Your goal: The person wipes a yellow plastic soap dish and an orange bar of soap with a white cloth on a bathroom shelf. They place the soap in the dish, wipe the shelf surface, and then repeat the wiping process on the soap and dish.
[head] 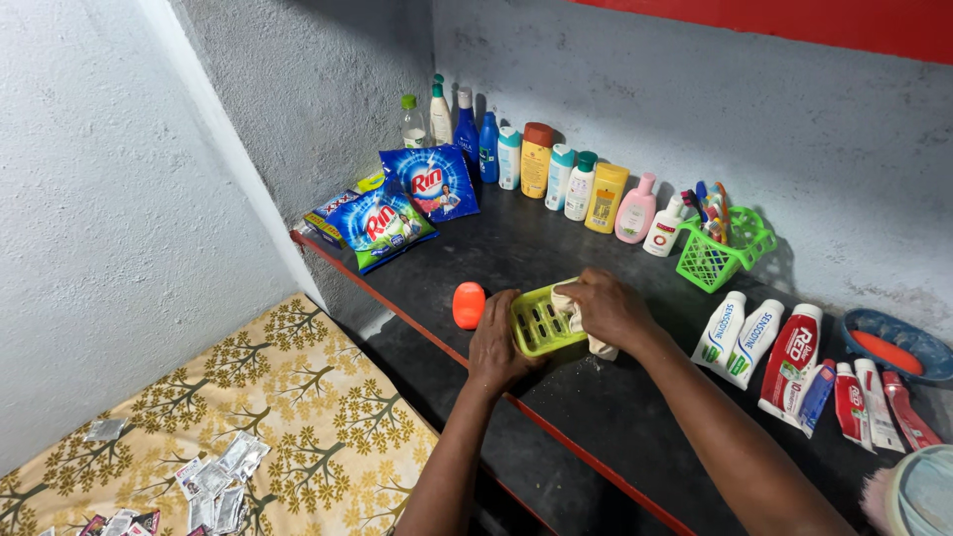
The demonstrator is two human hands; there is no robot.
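Dark against grey plastered walls, the counter (556, 397) is carrying a yellow-green slatted soap dish (541, 320) at its middle. The left hand (499, 347) is closing its grip on the dish's near end; the right hand (611, 310) is clamping a pale cloth (586, 320), mostly hidden, against it. An orange soap (469, 305) is lying just beside. Blue detergent packets (402, 206) are sitting in the corner, toothpaste tubes (784, 352) rightward.
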